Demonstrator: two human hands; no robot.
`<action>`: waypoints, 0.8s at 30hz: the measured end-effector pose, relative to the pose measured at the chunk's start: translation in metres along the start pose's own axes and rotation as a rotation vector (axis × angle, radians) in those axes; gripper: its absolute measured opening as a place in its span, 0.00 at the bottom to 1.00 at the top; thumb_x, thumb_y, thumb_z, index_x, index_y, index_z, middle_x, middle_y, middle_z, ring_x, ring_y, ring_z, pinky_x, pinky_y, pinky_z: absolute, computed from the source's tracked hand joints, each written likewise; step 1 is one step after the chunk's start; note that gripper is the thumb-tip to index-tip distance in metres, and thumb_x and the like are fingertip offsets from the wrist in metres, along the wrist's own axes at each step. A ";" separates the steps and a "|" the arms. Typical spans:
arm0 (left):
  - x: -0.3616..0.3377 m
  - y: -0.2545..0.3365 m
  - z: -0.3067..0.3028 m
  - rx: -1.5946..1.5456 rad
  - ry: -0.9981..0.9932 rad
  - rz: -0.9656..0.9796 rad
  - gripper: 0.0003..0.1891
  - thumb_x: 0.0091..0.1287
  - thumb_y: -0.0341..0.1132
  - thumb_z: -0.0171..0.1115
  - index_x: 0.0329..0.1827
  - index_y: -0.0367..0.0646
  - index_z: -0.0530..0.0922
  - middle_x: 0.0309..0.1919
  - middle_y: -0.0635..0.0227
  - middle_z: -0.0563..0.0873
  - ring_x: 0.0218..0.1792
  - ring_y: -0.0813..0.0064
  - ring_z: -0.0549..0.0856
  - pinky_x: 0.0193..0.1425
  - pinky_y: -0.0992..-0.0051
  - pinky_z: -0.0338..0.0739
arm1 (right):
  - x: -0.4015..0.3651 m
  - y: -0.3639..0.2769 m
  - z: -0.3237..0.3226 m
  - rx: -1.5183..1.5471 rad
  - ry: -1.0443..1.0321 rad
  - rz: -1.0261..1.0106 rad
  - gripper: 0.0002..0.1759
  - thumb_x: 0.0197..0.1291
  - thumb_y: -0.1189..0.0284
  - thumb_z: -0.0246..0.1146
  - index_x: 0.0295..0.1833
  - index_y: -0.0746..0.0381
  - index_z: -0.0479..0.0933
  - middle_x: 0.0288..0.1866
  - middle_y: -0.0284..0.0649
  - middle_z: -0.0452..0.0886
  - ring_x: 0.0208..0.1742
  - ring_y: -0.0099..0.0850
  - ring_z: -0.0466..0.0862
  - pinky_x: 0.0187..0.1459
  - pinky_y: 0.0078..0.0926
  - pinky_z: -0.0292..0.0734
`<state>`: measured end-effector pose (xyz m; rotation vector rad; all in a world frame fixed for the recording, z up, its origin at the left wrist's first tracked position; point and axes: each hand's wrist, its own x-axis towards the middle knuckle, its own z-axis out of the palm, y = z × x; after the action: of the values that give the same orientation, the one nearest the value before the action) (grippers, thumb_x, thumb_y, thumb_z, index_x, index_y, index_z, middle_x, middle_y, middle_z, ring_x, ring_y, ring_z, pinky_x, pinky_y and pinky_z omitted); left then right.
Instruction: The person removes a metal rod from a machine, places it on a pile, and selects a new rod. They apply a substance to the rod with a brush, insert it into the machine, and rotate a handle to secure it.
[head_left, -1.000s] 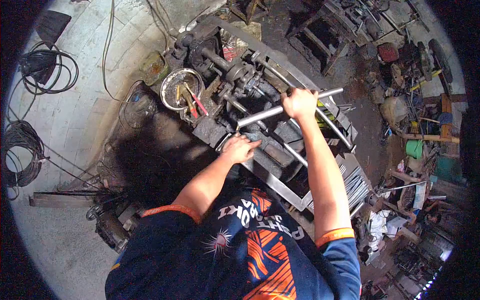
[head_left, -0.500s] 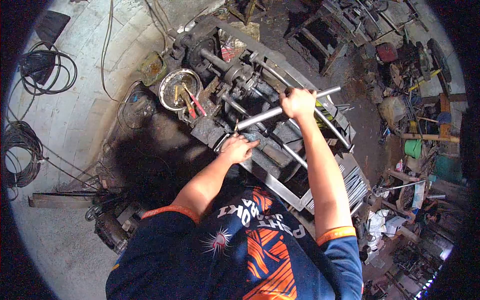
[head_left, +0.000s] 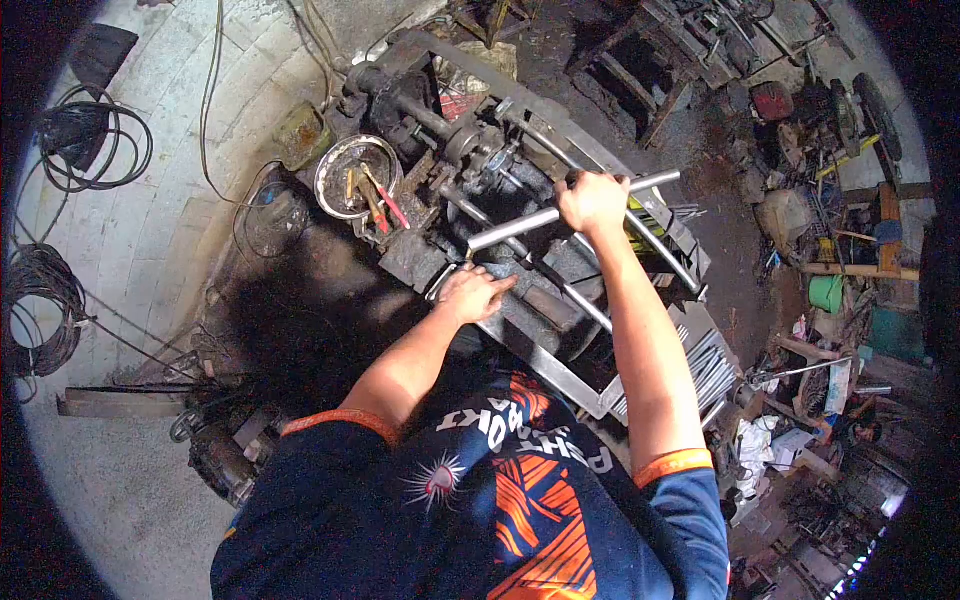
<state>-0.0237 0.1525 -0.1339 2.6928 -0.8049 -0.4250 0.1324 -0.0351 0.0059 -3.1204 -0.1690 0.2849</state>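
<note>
My right hand (head_left: 595, 203) is wrapped round a long smooth metal bar (head_left: 518, 231), which slants across the top of a greasy machine (head_left: 560, 310). The bar's lower left end is just above my left hand (head_left: 474, 293). That hand lies on the machine's near edge, thumb stretched out to the right and fingers pointing forward; part of its underside is hidden. Beyond it, a round pan (head_left: 340, 207) holds brushes with red handles (head_left: 397, 212). A thinner rod (head_left: 572, 292) runs along the machine beneath the bar.
Many thin metal rods (head_left: 705, 370) lie at the machine's right end. Cable coils (head_left: 45, 310) are on the floor at left. A motor-like unit (head_left: 225, 455) stands low at left. Cluttered parts and a green container (head_left: 826, 292) line the right side.
The bar's lower left end has shifted slightly left in my right hand's grip, and that hand has moved a little left. My left hand stays at the machine's edge.
</note>
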 end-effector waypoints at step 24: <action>0.002 -0.008 0.019 0.065 -0.041 0.049 0.31 0.64 0.45 0.57 0.71 0.57 0.64 0.39 0.67 0.85 0.44 0.63 0.81 0.53 0.63 0.74 | -0.001 0.003 0.002 0.048 0.005 0.006 0.25 0.55 0.50 0.54 0.36 0.62 0.84 0.37 0.49 0.85 0.49 0.44 0.82 0.61 0.53 0.64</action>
<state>-0.0254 0.1541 -0.1540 2.7251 -0.9097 -0.4514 0.1311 -0.0383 0.0046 -3.0748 -0.1500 0.2775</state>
